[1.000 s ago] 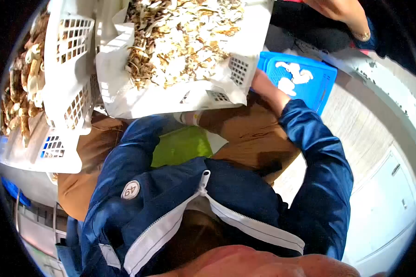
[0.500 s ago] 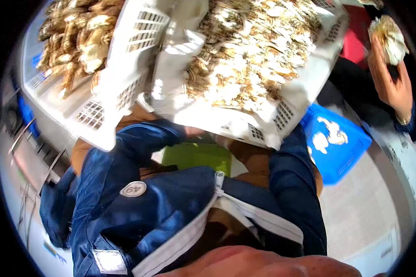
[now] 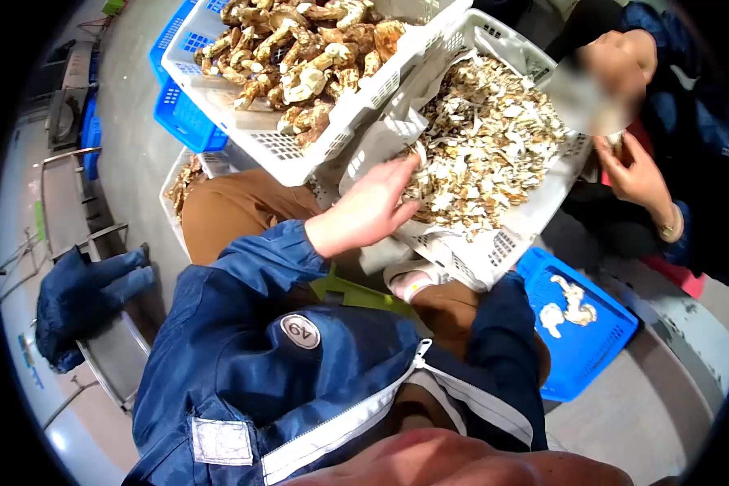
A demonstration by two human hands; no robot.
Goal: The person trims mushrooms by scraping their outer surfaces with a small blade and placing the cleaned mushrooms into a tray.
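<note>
My left hand (image 3: 368, 209) reaches over the near left side of a white lattice crate (image 3: 482, 257). Its fingers are stretched out, the thumb apart, and nothing shows in it. The fingertips are at the crate's pale liner (image 3: 381, 142), beside a heap of brown and cream mushroom trimmings (image 3: 490, 150). My right sleeve (image 3: 502, 348) runs down to the crate's near corner, where the hand is hidden. To the left, another white crate (image 3: 271, 150) holds long-stemmed brown mushrooms (image 3: 312, 61).
Right of me, a blue basket (image 3: 579, 356) holds pale mushroom pieces (image 3: 571, 304). Across the crate is a co-worker's hand (image 3: 644, 182); what it holds is blurred. Blue crates (image 3: 186, 117) stand beyond the mushrooms. A green object (image 3: 356, 298) lies below my arms.
My left hand has come up from below the crates to the trimmings crate's edge. The view has shifted, so both crates show more fully. The co-worker's second hand has come into view.
</note>
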